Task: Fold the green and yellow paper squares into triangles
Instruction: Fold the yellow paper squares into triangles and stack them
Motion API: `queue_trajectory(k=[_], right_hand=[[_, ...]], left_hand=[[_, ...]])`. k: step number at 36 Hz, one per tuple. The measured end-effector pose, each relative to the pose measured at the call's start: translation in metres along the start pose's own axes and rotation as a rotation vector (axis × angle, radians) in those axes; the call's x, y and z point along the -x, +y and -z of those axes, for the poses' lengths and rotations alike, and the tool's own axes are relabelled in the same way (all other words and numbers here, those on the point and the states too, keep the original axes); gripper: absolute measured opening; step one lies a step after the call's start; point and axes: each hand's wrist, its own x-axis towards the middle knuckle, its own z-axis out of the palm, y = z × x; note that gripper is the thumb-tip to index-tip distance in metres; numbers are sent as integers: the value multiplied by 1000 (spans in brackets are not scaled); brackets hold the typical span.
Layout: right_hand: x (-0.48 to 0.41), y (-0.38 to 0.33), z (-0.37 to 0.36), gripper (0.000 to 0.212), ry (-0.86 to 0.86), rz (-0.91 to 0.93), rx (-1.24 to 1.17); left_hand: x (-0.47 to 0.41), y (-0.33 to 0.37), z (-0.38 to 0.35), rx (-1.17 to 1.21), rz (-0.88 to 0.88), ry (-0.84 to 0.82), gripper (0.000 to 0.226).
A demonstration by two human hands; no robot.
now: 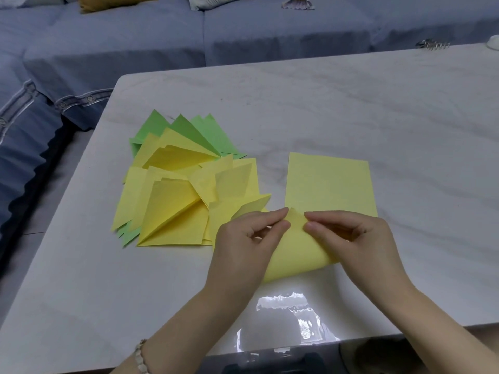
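A yellow paper square (294,255) lies bent over on itself near the table's front, its fold still rounded and uncreased. My left hand (243,244) and my right hand (351,238) each pinch the raised corner at its top, fingertips almost meeting. Just behind it a flat stack of yellow squares (329,182) rests on the table. To the left spreads a loose pile of folded yellow triangles (175,206), with folded green triangles (194,130) fanned out at its far side and a few green tips poking out underneath.
The white marble table (351,103) has its left edge beside a blue-covered sofa (135,41). A metal hair clip (432,45) lies at the far right edge. Glare patches shine on the near tabletop.
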Motion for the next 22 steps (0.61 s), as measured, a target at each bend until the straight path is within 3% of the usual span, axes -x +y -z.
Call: queue_trajectory(k=[9,22], right_hand=[[1,2,-1,30,-45,3,29],[-2,-2,-1,31,-81,-13,7]], left_hand=[[3,1,0,112,161,38,26],[1,1,1,71,127,19,27]])
